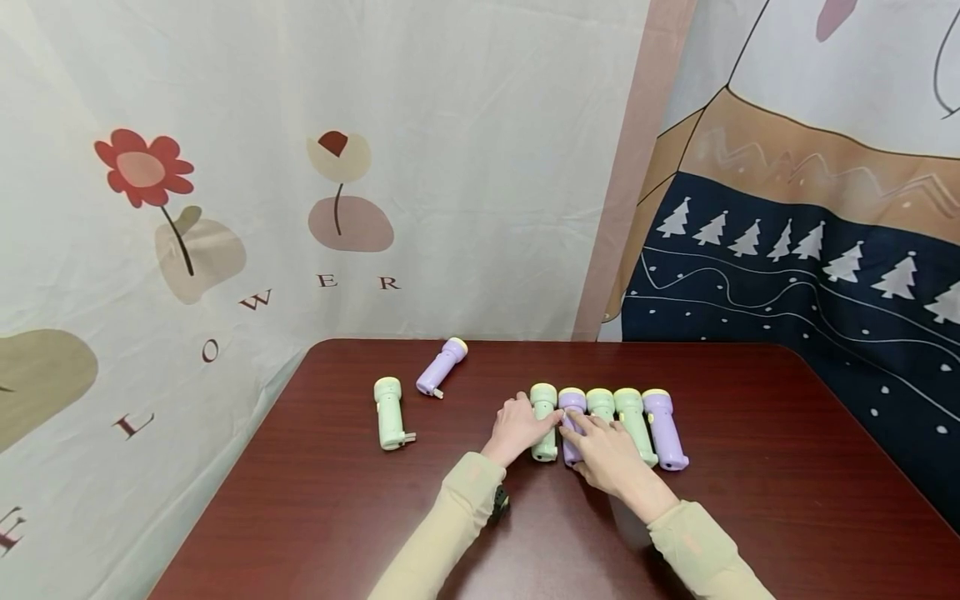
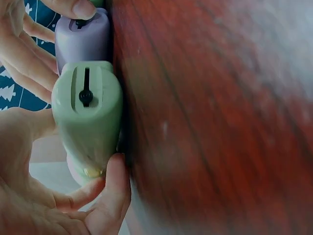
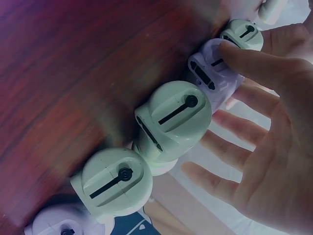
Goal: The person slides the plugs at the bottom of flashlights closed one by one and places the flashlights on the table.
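Several green and purple flashlights lie side by side in a row. My left hand (image 1: pixel 516 428) grips the green flashlight (image 1: pixel 543 402) at the row's left end, thumb on one side and fingertips on the other, as the left wrist view shows. Just right of it lies a purple flashlight (image 1: pixel 572 401). My right hand (image 1: pixel 611 454) holds that one, its thumb on the slotted base and its fingers along the body. Two more green flashlights, one of them the outer green flashlight (image 1: pixel 633 414), continue the row, partly behind the right hand. A purple flashlight (image 1: pixel 667 433) closes the right end.
Apart from the row, a green flashlight (image 1: pixel 390 414) stands off to the left with its plug prongs folded out. Behind it lies a purple flashlight (image 1: pixel 441 368), prongs out too. Everything rests on a dark red table (image 1: pixel 315 517) against printed curtains (image 1: pixel 480 167).
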`<state>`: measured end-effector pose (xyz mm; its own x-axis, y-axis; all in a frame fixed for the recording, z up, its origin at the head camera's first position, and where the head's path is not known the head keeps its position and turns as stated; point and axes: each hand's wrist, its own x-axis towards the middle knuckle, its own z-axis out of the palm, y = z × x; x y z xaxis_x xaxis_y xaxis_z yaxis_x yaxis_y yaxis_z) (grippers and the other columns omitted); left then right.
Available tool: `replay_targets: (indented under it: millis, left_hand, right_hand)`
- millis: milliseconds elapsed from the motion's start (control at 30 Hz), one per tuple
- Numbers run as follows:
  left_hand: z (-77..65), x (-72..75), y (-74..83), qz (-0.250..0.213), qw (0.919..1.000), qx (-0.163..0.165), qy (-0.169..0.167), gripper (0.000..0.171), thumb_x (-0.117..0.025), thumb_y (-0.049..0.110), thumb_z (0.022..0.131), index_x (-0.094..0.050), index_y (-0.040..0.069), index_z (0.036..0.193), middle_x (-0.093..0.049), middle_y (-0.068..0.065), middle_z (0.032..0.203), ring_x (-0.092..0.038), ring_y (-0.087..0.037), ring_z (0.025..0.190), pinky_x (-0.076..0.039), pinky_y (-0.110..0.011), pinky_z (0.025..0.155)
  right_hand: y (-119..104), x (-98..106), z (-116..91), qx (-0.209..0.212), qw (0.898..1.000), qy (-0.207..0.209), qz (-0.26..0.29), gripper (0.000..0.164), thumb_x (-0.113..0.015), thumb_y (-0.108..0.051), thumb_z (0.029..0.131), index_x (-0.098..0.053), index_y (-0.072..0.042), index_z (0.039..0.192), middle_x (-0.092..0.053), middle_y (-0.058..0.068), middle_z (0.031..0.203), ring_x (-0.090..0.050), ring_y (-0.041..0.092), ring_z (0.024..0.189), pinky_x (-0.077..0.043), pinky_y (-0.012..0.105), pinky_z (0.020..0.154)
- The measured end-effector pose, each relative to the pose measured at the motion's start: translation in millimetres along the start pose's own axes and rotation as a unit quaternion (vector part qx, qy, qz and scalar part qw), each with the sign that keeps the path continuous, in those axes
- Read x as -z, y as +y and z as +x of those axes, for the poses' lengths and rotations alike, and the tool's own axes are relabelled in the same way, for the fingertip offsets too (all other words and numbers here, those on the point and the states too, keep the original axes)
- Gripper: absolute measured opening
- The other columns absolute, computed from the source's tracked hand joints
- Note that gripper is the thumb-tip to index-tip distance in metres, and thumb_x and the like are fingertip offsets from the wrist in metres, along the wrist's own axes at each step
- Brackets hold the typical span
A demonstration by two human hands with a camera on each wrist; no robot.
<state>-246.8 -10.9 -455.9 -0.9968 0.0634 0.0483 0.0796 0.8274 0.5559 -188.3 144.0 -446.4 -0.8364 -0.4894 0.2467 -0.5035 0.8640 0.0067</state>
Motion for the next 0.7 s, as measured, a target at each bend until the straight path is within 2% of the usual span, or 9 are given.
replay_targets:
  millis: [200,367,533,700]
  left_hand:
    - [4.1,8.6,-8.8,0.001,0.9999,-0.005,0.012,0.049,-0.062,0.052,0.084,-0.058,0.003,0.089,-0.064,-0.017,0.085,-0.065,-0.038,0.083,-0.051,-0.044,0.067]
    - [18.1,19.7,-21.2,0.020,0.9976,-0.022,0.063,0.040,-0.064,0.045,0.084,-0.059,0.006,0.091,-0.064,-0.014,0.088,-0.066,-0.038,0.082,-0.051,-0.045,0.067]
    - [39.5,34.8,-37.8,0.075,0.9885,-0.057,0.118,0.035,-0.067,0.034,0.085,-0.057,0.003,0.099,-0.062,-0.016,0.094,-0.064,-0.037,0.084,-0.052,-0.046,0.068]
    - [60.4,50.7,-58.3,0.134,0.9744,-0.079,0.162,0.038,-0.069,0.023,0.083,-0.055,0.000,0.110,-0.062,-0.020,0.104,-0.059,-0.038,0.096,-0.050,-0.047,0.077]
  right_hand:
    - [-0.3,0.9,-0.8,-0.003,1.000,-0.008,-0.001,0.053,-0.081,-0.022,0.072,-0.064,-0.009,0.120,-0.056,0.015,0.134,-0.058,0.041,0.112,-0.048,0.056,0.081]
    - [0.9,0.2,-1.3,-0.004,1.000,-0.011,-0.004,0.052,-0.080,-0.022,0.073,-0.064,-0.009,0.121,-0.056,0.015,0.135,-0.058,0.041,0.113,-0.048,0.056,0.081]
    - [1.8,-1.1,-1.2,-0.003,1.000,-0.002,-0.006,0.052,-0.081,-0.022,0.072,-0.064,-0.009,0.120,-0.057,0.015,0.134,-0.059,0.041,0.111,-0.049,0.055,0.080]
    - [1.8,-2.0,-0.8,-0.001,1.000,-0.002,-0.001,0.052,-0.081,-0.022,0.072,-0.064,-0.009,0.120,-0.056,0.016,0.133,-0.059,0.041,0.111,-0.049,0.054,0.079]
